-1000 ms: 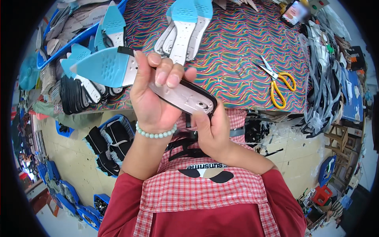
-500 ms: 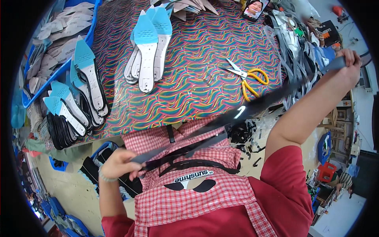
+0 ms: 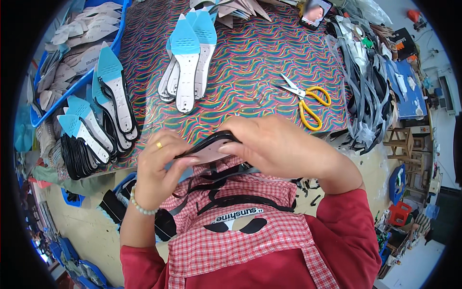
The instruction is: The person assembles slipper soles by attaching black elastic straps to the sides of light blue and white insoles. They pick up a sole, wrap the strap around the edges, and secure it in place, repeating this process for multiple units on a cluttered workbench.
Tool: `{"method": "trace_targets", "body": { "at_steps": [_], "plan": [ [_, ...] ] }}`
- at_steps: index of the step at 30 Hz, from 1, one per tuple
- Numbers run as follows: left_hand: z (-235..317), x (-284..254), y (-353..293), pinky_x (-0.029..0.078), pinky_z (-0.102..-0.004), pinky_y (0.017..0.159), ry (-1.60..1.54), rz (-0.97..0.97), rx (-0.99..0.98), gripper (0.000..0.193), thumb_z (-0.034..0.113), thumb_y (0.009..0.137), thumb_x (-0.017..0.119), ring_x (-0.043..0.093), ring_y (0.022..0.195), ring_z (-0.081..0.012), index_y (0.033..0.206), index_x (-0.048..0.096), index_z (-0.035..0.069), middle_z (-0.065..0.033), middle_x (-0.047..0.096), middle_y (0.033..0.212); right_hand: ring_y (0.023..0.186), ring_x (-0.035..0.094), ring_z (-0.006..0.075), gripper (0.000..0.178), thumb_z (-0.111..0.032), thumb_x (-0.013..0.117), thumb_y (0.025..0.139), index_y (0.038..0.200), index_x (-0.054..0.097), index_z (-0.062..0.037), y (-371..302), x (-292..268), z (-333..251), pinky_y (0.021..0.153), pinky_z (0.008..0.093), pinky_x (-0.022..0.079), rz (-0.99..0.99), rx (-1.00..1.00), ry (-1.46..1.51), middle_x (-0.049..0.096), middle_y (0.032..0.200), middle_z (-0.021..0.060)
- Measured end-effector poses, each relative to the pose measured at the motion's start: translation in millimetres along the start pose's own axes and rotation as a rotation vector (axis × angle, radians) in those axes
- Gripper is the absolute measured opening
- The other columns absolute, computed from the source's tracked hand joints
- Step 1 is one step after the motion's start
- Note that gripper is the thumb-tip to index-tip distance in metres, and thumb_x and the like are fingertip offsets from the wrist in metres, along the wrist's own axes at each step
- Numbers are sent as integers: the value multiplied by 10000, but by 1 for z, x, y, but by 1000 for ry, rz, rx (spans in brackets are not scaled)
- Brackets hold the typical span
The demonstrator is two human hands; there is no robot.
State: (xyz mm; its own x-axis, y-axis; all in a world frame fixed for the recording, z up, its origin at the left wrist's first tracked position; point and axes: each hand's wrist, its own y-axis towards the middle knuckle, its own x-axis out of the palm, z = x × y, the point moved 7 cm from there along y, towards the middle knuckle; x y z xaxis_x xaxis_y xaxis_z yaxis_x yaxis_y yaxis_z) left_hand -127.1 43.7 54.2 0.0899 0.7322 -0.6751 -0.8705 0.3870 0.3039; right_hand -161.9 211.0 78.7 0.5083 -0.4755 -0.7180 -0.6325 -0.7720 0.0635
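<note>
Both my hands hold a shoe insole (image 3: 210, 153) between them, just off the table's near edge. A black strip runs round the insole's edge. My left hand (image 3: 161, 161) pinches one end, its thumb on the pale face. At the rounded end, my right hand (image 3: 274, 147) is closed on the insole with its thumb on the pale face. Loose black strip (image 3: 219, 179) dangles below, over the red checked apron. Scissors with yellow handles (image 3: 308, 98) lie spread on the table. A pile of blue-and-white insoles (image 3: 186, 62) sits beyond my hands.
The patterned table (image 3: 250, 91) carries more black-edged insoles (image 3: 113, 96) at its left edge. A blue crate (image 3: 86, 79) of grey pointed pieces stands far left. Dark and grey strips (image 3: 365, 91) hang off the right edge. A phone (image 3: 315, 13) stands at the back.
My hands were wide apart, stretching a long black strip. Now they have come together on an insole, with the strip hanging loose below. My right arm has swung inward from the far right.
</note>
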Motion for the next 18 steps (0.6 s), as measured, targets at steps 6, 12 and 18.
{"method": "trace_targets", "body": {
  "at_steps": [6, 12, 18],
  "plan": [
    [8, 18, 23, 485, -352, 686, -290, -180, -53, 227, 172, 738, 751, 625, 743, -253, 866, 673, 1, -111, 646, 761, 717, 619, 383, 276, -248, 612, 875, 1037, 559, -30, 11, -7, -16, 613, 443, 492, 101, -90, 14, 631, 810, 164],
    [5, 23, 6, 468, -287, 570, -640, 68, -299, 156, 148, 851, 671, 627, 627, -163, 873, 672, -6, -86, 653, 712, 647, 575, 128, 287, -139, 677, 849, 1106, 608, -33, -10, -26, 2, 579, 243, 443, 531, 2, 477, 592, 789, 68],
    [5, 31, 1, 510, -271, 677, -974, 286, -414, 448, 287, 925, 589, 637, 742, -159, 1171, 553, -86, -129, 667, 876, 722, 576, 163, 150, -75, 655, 861, 995, 621, -16, -22, 30, 23, 626, 265, 453, 874, -73, 548, 596, 857, 80]
  ]
}}
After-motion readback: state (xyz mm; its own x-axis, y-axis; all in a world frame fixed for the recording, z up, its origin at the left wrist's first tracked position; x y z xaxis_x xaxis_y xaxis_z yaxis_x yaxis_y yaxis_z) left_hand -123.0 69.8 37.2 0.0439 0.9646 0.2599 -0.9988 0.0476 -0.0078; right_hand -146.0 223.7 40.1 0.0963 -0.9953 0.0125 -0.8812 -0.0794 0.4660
